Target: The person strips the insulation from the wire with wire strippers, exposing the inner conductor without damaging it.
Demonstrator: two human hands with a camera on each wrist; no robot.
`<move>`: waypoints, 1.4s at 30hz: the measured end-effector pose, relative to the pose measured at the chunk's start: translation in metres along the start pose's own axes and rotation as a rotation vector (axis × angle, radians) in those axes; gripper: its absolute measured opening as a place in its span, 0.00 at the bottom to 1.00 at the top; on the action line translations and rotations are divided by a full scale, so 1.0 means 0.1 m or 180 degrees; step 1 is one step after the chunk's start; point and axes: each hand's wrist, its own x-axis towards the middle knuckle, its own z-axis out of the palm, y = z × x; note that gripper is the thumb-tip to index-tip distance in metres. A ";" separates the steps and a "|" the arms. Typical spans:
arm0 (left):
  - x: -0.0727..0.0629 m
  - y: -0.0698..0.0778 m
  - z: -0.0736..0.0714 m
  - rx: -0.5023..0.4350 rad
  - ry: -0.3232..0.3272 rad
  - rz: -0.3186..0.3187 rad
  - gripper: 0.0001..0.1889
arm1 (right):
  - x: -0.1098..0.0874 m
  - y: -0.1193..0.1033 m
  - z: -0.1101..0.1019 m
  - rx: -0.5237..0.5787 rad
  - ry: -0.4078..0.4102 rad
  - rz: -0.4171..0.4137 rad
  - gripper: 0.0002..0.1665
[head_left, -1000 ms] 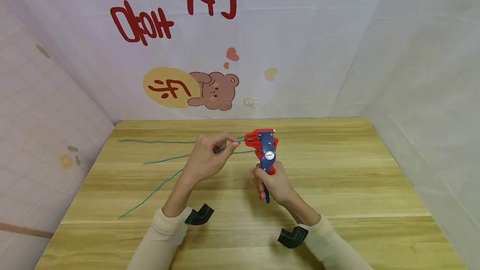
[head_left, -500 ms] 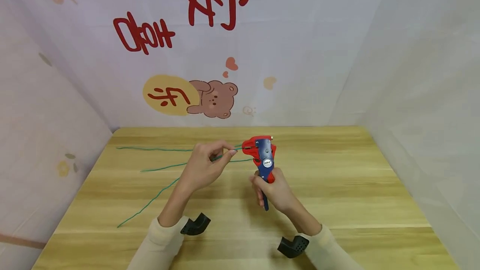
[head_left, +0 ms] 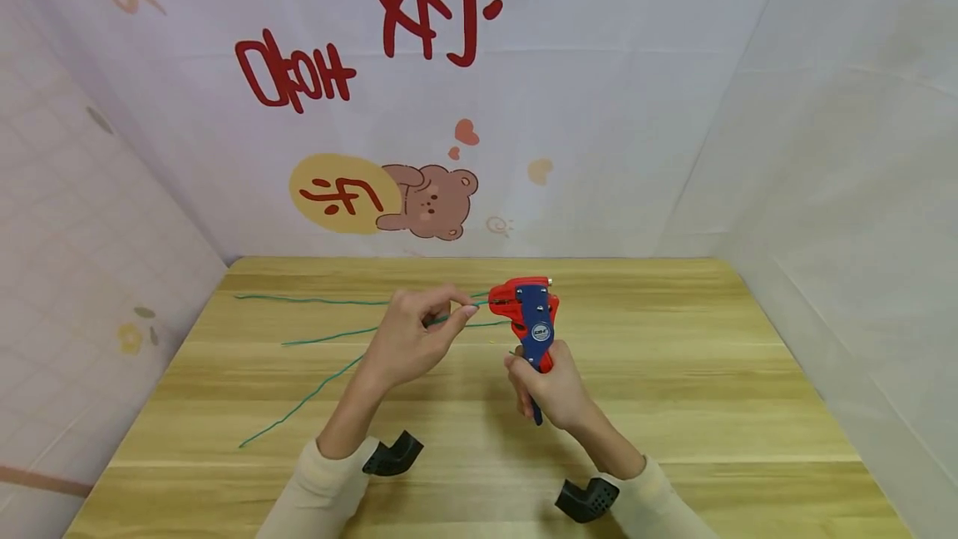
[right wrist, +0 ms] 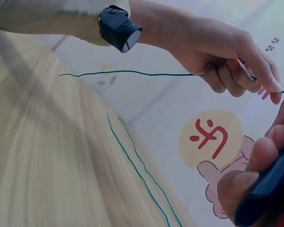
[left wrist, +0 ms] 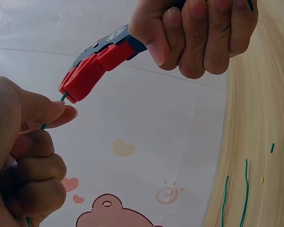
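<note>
In the head view my left hand (head_left: 415,331) pinches a green wire (head_left: 303,402) between thumb and forefinger, close to its end. That end runs into the red nose of a wire stripper (head_left: 535,314) with a blue body. My right hand (head_left: 554,381) grips the stripper's handles, holding it upright. From the left wrist view, the wire (left wrist: 63,96) enters the red jaws just past my fingertips. Its long tail (right wrist: 146,74) trails behind my left hand in the right wrist view.
Two more green wires, a back one (head_left: 314,300) and a nearer one (head_left: 325,336), lie on the wooden table (head_left: 674,406). A short green piece (left wrist: 272,148) and a yellow speck (left wrist: 262,179) lie near their ends. A printed cloth (head_left: 599,106) stands behind.
The head view has tilted, so the scene sits lower in the picture. The stripper has shifted slightly left and back right; both hands keep their hold on the wire and stripper.
</note>
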 end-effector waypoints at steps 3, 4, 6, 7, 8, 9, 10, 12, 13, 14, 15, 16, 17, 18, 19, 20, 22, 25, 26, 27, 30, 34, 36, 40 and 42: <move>-0.01 -0.01 0.00 0.0018 -0.0023 -0.0027 0.05 | 0.01 0.03 -0.01 0.0043 -0.0067 -0.0020 0.20; -0.01 -0.01 0.00 0.0023 -0.0022 -0.0027 0.05 | 0.01 0.03 -0.02 0.0060 -0.0098 -0.0024 0.20; -0.01 -0.02 0.00 0.0036 -0.0008 -0.0017 0.05 | 0.02 0.04 -0.03 0.0094 -0.0168 -0.0052 0.20; -0.01 -0.02 0.00 0.0047 0.0001 -0.0009 0.05 | 0.03 0.03 -0.04 0.0116 -0.0188 -0.0032 0.20; 0.00 -0.03 -0.01 0.0061 0.0007 -0.0002 0.04 | 0.03 0.03 -0.05 0.0139 -0.0213 -0.0007 0.19; 0.01 -0.03 -0.02 0.0071 0.0012 -0.0003 0.04 | 0.04 0.02 -0.05 0.0158 -0.0232 0.0029 0.18; 0.01 -0.03 -0.02 0.0082 0.0011 -0.0012 0.04 | 0.04 0.01 -0.06 0.0169 -0.0248 0.0067 0.18; 0.02 -0.02 -0.04 0.0096 -0.0007 -0.0038 0.05 | 0.04 -0.02 -0.07 0.0174 -0.0285 0.0124 0.17; 0.02 -0.01 -0.06 0.0098 -0.0020 -0.0049 0.05 | 0.04 -0.04 -0.07 0.0168 -0.0307 0.0133 0.16; 0.02 -0.01 -0.07 0.0100 -0.0031 -0.0055 0.05 | 0.03 -0.05 -0.07 0.0159 -0.0328 0.0133 0.16; 0.02 0.00 -0.08 0.0095 -0.0045 -0.0056 0.05 | 0.03 -0.07 -0.07 0.0151 -0.0345 0.0135 0.16; 0.02 0.01 -0.09 0.0093 -0.0060 -0.0052 0.05 | 0.02 -0.08 -0.07 0.0146 -0.0360 0.0134 0.16; 0.02 0.02 -0.11 0.0089 -0.0070 -0.0040 0.05 | 0.02 -0.10 -0.07 0.0134 -0.0372 0.0119 0.16; 0.02 0.02 -0.11 0.0088 -0.0079 -0.0028 0.05 | 0.01 -0.11 -0.07 0.0133 -0.0380 0.0117 0.15; 0.02 0.02 -0.12 0.0085 -0.0085 -0.0021 0.05 | 0.01 -0.11 -0.07 0.0135 -0.0388 0.0119 0.15; 0.01 0.03 -0.13 0.0081 -0.0088 -0.0012 0.05 | 0.01 -0.12 -0.06 0.0128 -0.0394 0.0122 0.15; 0.01 0.03 -0.14 0.0079 -0.0094 -0.0008 0.06 | 0.00 -0.13 -0.06 0.0113 -0.0408 0.0110 0.15; 0.00 0.02 -0.16 0.0081 -0.0107 -0.0024 0.06 | 0.00 -0.13 -0.04 0.0089 -0.0415 0.0102 0.16; 0.00 0.03 -0.16 0.0079 -0.0115 -0.0028 0.06 | 0.00 -0.13 -0.04 0.0071 -0.0408 0.0108 0.16; 0.00 0.03 -0.17 0.0077 -0.0124 -0.0032 0.06 | 0.00 -0.13 -0.04 0.0062 -0.0401 0.0113 0.16; -0.01 0.03 -0.18 0.0074 -0.0157 -0.0038 0.06 | -0.01 -0.12 -0.03 0.0038 -0.0373 0.0148 0.17; -0.04 0.02 -0.24 0.0175 -0.0192 -0.0160 0.06 | 0.00 -0.11 -0.03 0.0274 -0.0172 0.0270 0.15; -0.06 -0.01 -0.33 0.0215 -0.0190 -0.0297 0.06 | 0.02 -0.11 -0.11 0.0561 0.0105 0.0360 0.13; -0.10 -0.07 -0.52 0.0229 -0.0063 -0.0539 0.06 | 0.04 -0.16 -0.43 0.1017 0.0561 0.0238 0.16; -0.10 -0.08 -0.55 0.0222 0.0016 -0.0572 0.06 | 0.04 -0.19 -0.55 0.1006 0.0521 0.0117 0.15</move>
